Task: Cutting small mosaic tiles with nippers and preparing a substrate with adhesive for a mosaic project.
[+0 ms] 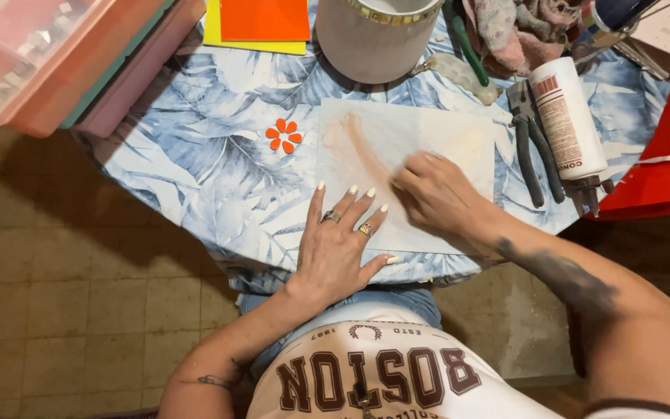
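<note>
Rubbing step in hand, by the look of it: right hand point(436, 194) curled loosely, fingertips down on the pale square sheet point(428, 147), blurred mid-stroke. Cannot tell whether anything small is pinched under the fingers. Reddish-brown smear point(362, 147) running diagonally across the sheet's left half, ending right at the right fingertips.

Left hand point(339, 240) flat, fingers spread wide, gripping nothing, pressing the sheet's near-left corner to pin it.

Sheet lying flat near the table's front edge, centre, on the blue leaf-print tablecloth point(195, 155). Both hands on it; right one over the middle, left one at the front edge.

Next move, as a judgement: steady downward pressure from the left to stop the sheet sliding, even strokes from the right.

Around it:
- orange petal-shaped pieces point(284, 136) just left of the sheet, apart from it
- grey round pot point(370, 39) at the far edge, beyond the sheet
- pliers point(533, 147) and white tube point(568, 116) right of the sheet
- orange and yellow sheets point(261, 23) at far left
- plastic storage boxes point(56, 54) overhanging the left corner
</note>
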